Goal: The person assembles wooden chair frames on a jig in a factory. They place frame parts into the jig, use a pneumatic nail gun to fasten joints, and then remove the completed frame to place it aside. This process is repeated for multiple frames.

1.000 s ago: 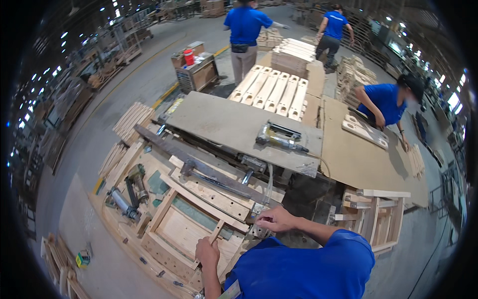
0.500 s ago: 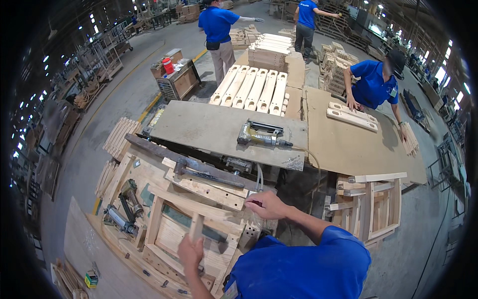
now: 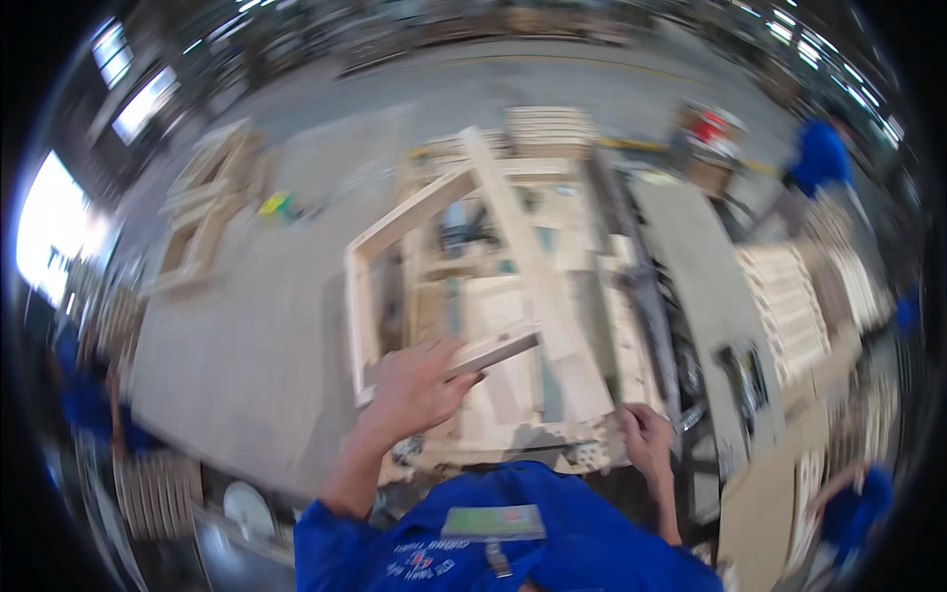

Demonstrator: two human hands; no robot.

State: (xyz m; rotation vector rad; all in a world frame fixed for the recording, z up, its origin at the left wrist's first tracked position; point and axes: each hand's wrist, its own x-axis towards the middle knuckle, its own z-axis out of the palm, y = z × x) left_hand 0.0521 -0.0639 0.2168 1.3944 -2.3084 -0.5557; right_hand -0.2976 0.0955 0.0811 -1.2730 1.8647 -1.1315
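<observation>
My left hand (image 3: pixel 419 390) is closed around the near crosspiece of a pale wooden frame (image 3: pixel 409 209). This frame is tilted above the workbench jig (image 3: pixel 498 296). Its wide long rail (image 3: pixel 533 266) slants toward me, and the rail's near end is close to my right hand (image 3: pixel 646 436). The fingers of my right hand are curled at that end. Blur hides whether they pinch the rail or only touch it. Under the frame, a dark nail-gun-like tool (image 3: pixel 456 229) shows through the opening.
A wide board surface (image 3: pixel 256 296) spreads to the left, with assembled wooden frames (image 3: pixel 212 212) at its far side. A grey panel (image 3: pixel 700 286) carrying a nail gun (image 3: pixel 745 380) lies to the right, beside stacked slats (image 3: pixel 784 306). Co-workers in blue are at both edges.
My view has swung to the left. The wooden frame has come up out of the jig with my left hand on it. My right hand has moved to the rail's near end.
</observation>
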